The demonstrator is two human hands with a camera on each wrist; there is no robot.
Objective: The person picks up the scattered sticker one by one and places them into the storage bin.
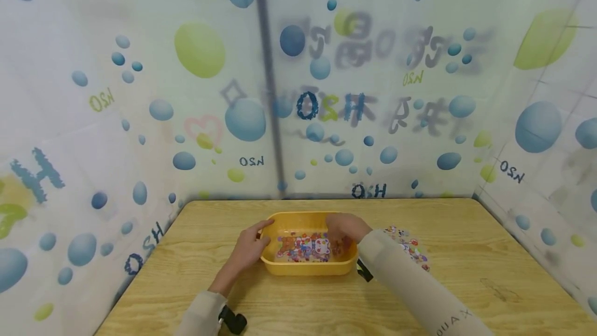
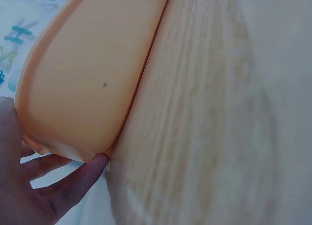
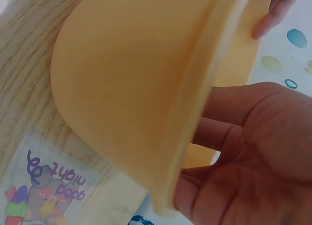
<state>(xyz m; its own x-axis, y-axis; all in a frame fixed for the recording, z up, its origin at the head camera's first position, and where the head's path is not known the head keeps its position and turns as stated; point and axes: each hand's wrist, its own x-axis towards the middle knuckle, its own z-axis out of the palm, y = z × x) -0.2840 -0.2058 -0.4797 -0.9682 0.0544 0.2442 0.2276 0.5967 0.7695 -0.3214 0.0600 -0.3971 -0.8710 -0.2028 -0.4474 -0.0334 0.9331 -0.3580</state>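
A yellow plastic basin (image 1: 308,269) sits on the wooden table, with colourful cartoon stickers (image 1: 303,248) lying on its bottom. My left hand (image 1: 249,248) grips the basin's left end; in the left wrist view its fingers (image 2: 80,183) press on the outside wall. Over the right rim reaches my right hand (image 1: 346,228), its fingers down inside the basin. From the right wrist the basin's wall (image 3: 126,79) hides those fingertips, so I cannot tell whether they hold a sticker. More stickers (image 1: 412,249) lie on the table right of the basin, partly behind the right sleeve.
The wooden table (image 1: 466,253) extends to both sides of the basin. Behind it hangs a bubble-patterned curtain (image 1: 396,118), which also encloses the sides. A clear sheet with a grey bear sticker (image 3: 46,196) lies beside the basin. Black straps (image 1: 232,320) circle the wrists.
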